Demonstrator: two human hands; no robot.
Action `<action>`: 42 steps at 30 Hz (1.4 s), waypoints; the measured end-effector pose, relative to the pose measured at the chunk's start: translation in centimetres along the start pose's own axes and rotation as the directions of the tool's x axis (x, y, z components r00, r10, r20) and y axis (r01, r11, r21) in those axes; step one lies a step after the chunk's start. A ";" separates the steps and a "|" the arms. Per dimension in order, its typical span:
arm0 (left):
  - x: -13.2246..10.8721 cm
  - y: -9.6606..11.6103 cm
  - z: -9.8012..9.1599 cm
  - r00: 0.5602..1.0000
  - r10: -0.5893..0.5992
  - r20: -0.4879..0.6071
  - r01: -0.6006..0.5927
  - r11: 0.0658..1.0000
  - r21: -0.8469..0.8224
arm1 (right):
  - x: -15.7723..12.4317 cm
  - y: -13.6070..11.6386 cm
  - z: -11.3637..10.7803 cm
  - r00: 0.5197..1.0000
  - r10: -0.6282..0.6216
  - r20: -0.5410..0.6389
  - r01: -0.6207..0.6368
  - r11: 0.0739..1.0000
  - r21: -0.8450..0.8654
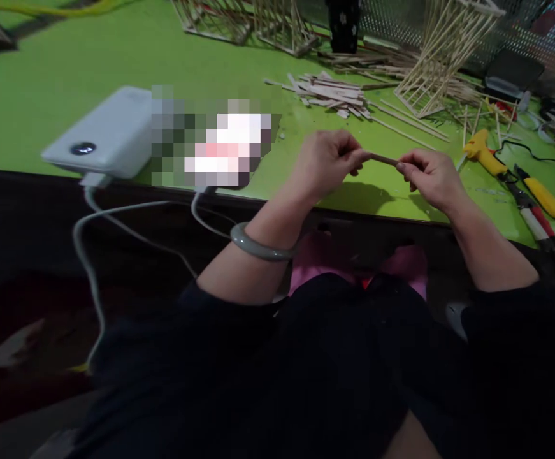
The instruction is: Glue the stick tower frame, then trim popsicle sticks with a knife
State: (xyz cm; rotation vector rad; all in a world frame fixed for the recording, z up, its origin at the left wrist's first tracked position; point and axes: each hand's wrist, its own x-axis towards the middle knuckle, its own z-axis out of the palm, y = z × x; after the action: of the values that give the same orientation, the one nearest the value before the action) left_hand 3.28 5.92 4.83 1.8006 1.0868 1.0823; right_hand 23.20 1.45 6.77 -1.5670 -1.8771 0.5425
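Note:
A thin brown wooden stick (383,159) is stretched between my two hands, just above the front part of the green table (201,70). My left hand (329,159) pinches one end between thumb and fingers. At the other end, my right hand (427,175) has its thumb and fingers closed on the stick. Behind my hands lies a pile of flat wooden sticks (332,92), with several thin round sticks (406,132) beside it.
A white power bank (105,127) and a pixelated phone (232,146) lie on the left, with cables over the front edge. Right are a yellow glue gun (485,153) and yellow-handled pliers (545,197). Frames of thin sticks (442,57) stand at the back.

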 end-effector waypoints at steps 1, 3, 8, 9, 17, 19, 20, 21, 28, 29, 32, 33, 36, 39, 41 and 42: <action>-0.5 -0.3 -0.1 1.000 0.013 0.025 -0.014 1.000 0.028 | -0.2 -0.2 -0.3 1.000 0.004 0.020 -0.003 1.000 -0.007; -1.4 -0.8 -0.2 0.996 0.029 0.081 -0.032 0.999 0.031 | -0.5 -0.5 -0.7 0.998 0.009 0.057 -0.008 1.000 -0.018; -3.4 -0.9 -0.3 0.986 0.004 0.166 0.010 0.996 -0.083 | -1.4 -1.0 -1.6 0.994 0.021 0.109 -0.018 1.000 -0.024; -3.6 -0.7 -0.3 0.989 -0.015 0.148 0.032 0.993 -0.113 | -1.5 -1.1 -1.8 0.993 0.016 0.118 -0.014 1.000 -0.022; -4.1 -0.3 -0.3 0.983 -0.181 0.036 0.180 0.894 -0.410 | -2.0 -1.4 -2.7 0.999 0.042 0.019 -0.041 0.995 -0.086; -4.0 -0.5 -0.4 0.980 -0.197 0.018 0.185 0.879 -0.439 | -1.7 -1.0 -2.6 0.997 0.035 0.076 -0.035 0.999 -0.005; -4.0 -0.6 -0.5 0.979 -0.202 0.014 0.187 0.875 -0.448 | -1.4 -0.8 -2.5 0.994 0.038 0.104 -0.042 0.998 0.036; -3.9 -0.7 -0.6 0.978 -0.206 0.021 0.193 0.870 -0.455 | -1.1 -0.6 -2.3 0.991 0.044 0.128 -0.053 0.996 0.066; -3.4 -0.9 -1.6 0.978 -0.187 0.090 0.207 0.905 -0.372 | 1.3 -0.2 -2.3 0.968 0.022 0.251 -0.065 0.985 0.161; -3.4 -1.0 -1.7 0.982 -0.176 0.071 0.190 0.917 -0.350 | 1.7 -0.2 -2.5 0.966 0.007 0.257 -0.051 0.985 0.164; -3.4 -1.4 -1.9 0.996 -0.095 -0.004 0.091 0.966 -0.241 | 3.1 -0.1 -2.6 0.973 -0.032 0.230 0.008 0.995 0.102; -3.4 -1.6 -1.9 0.998 -0.048 -0.041 0.040 0.984 -0.175 | 3.7 0.0 -2.6 0.975 -0.045 0.219 0.035 0.998 0.052; -3.7 -2.3 -2.0 0.978 0.119 -0.170 -0.102 0.989 0.103 | 5.6 0.5 -2.2 0.972 -0.107 0.209 0.140 0.979 -0.148; -4.1 -3.0 -2.0 0.940 0.241 -0.243 -0.140 0.919 0.369 | 8.2 0.7 -1.8 0.966 -0.135 0.220 0.209 0.910 -0.359; -4.3 -3.2 -2.0 0.939 0.266 -0.217 -0.128 0.857 0.498 | 10.4 0.6 -1.5 0.967 -0.108 0.233 0.213 0.845 -0.491; -4.4 -3.3 -1.9 0.946 0.269 -0.182 -0.129 0.827 0.548 | 11.6 0.5 -1.2 0.967 -0.086 0.241 0.208 0.814 -0.543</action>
State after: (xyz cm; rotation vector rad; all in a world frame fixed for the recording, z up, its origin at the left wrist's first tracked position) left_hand -0.63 3.36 1.39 2.2995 1.4878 1.2464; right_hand 23.29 12.74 9.64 -1.7470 -2.4551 0.0653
